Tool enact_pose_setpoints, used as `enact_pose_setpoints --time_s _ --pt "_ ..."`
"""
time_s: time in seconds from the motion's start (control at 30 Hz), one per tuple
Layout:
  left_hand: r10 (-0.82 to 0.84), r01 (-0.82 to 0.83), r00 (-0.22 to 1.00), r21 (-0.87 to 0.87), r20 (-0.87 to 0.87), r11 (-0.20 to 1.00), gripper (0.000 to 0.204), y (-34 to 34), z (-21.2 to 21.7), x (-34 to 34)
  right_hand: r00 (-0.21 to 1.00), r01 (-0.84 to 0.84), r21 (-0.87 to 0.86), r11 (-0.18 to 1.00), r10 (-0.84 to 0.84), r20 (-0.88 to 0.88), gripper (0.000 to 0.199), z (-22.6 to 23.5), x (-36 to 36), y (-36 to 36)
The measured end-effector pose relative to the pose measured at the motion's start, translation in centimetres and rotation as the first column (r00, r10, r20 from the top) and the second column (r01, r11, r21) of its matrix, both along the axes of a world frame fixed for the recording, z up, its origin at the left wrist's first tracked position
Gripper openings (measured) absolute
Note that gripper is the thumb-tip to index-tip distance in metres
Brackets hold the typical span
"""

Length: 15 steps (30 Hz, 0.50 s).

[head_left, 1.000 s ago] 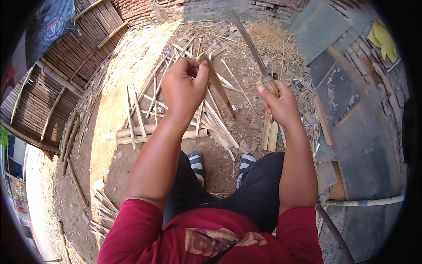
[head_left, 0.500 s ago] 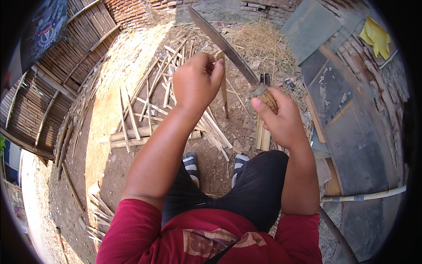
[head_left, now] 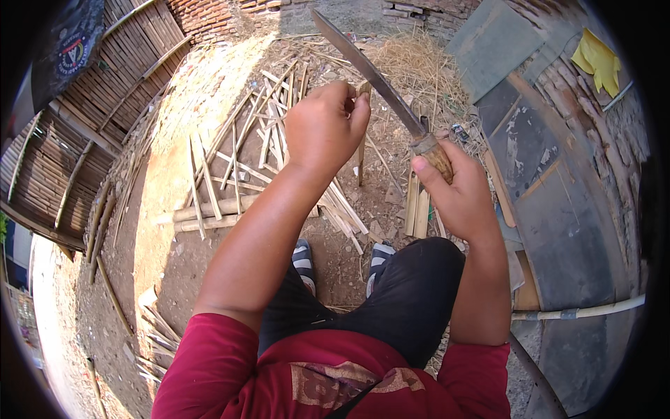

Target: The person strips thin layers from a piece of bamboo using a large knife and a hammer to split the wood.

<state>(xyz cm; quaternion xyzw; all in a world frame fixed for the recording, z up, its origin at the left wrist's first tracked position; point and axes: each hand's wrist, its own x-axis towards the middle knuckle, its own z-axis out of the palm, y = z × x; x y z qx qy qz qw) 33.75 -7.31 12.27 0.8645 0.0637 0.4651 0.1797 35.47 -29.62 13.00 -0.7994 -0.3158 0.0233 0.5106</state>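
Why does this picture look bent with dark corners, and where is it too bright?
Head view: fisheye bending bows the brick wall, with black corners; head view: sunlit ground at left is washed out, while the left hand, right hand and knife sit in shade.

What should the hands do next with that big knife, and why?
Maybe bring the knife slowly to the thin strip, keeping the blade clear of the fingers. The left hand pinches the strip near its upper end, and the right hand grips the knife's handle. The blade looks close to that end; whether they touch, I can't tell.
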Motion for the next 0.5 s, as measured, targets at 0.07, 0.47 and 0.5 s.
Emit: enact_pose_setpoints --time_s 0.07,0.47,0.5 --pt "0.006 -0.006 1.000 0.024 -0.010 1.000 0.024 -0.1 0.1 0.0 0.999 0.012 -0.018 1.000 -0.011 0.031 0.046 -0.2 0.3 0.0" --pt "-0.491 0.396 0.826 0.337 0.276 0.854 0.042 1.2 11.6 0.6 0.996 0.031 -0.032 0.999 -0.028 0.088 0.043 -0.2 -0.1 -0.8" --pt "-0.506 0.428 0.849 0.359 0.154 0.829 0.048 0.7 13.2 0.4 0.997 0.022 -0.031 0.999 -0.020 0.078 0.043 -0.1 -0.2 -0.9"
